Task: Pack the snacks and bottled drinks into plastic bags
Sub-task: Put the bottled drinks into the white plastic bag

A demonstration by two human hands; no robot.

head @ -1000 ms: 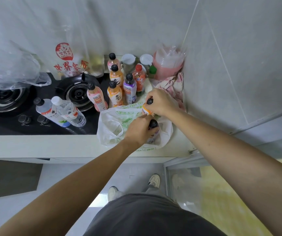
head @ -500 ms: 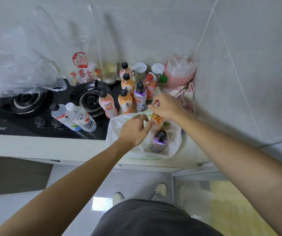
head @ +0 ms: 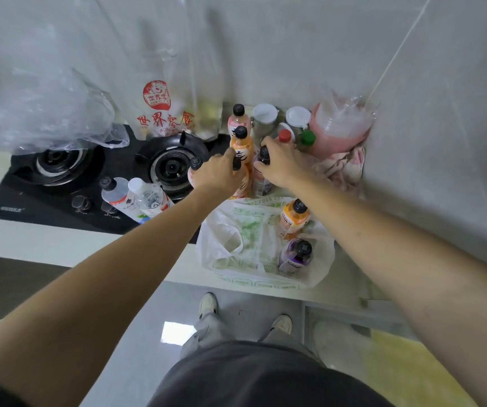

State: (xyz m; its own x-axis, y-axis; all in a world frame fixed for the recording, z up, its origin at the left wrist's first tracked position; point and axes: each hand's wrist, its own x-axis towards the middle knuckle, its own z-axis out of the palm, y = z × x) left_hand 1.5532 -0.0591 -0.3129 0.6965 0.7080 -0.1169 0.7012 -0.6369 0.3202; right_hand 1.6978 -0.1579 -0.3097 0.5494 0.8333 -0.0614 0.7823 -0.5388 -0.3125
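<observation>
While my left hand (head: 217, 176) closes its fingers round an orange bottle (head: 240, 183) and my right hand (head: 280, 164) grips a purple bottle (head: 261, 177) on the bench (head: 60, 242), both feel full, heavy, slick; necks under the caps hold best. White bag (head: 236, 245) waits just beside.

bag (head: 230, 239): thin white plastic, crinkled | hob (head: 60, 207): glossy black glass | wall (head: 295, 48): smooth tile
</observation>
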